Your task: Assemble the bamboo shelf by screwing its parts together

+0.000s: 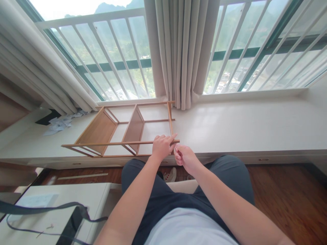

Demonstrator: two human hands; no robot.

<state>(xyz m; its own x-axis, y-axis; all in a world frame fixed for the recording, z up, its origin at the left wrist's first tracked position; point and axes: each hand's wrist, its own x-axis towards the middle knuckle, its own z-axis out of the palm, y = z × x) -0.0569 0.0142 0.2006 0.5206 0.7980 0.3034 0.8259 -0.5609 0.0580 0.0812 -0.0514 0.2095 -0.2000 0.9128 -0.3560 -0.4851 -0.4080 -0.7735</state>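
Note:
A brown wooden shelf rack (133,126) lies on its side on the white window ledge, its open frame ends pointing left and right. My left hand (161,147) is closed around the front rail close to the rack's right end, with the index finger stretched along the corner. Just right of that corner is my right hand (186,158), its fingers curled in a pinch at the rail's end. Whatever sits between those fingertips is too small or hidden to make out.
Crumpled white paper scraps (59,123) lie beside a black flat item (48,116) on the ledge's left. A grey curtain (178,51) hangs behind the rack. At lower left, a white table (99,194) bears a sheet and small bits; a dark strap (68,205) crosses in front.

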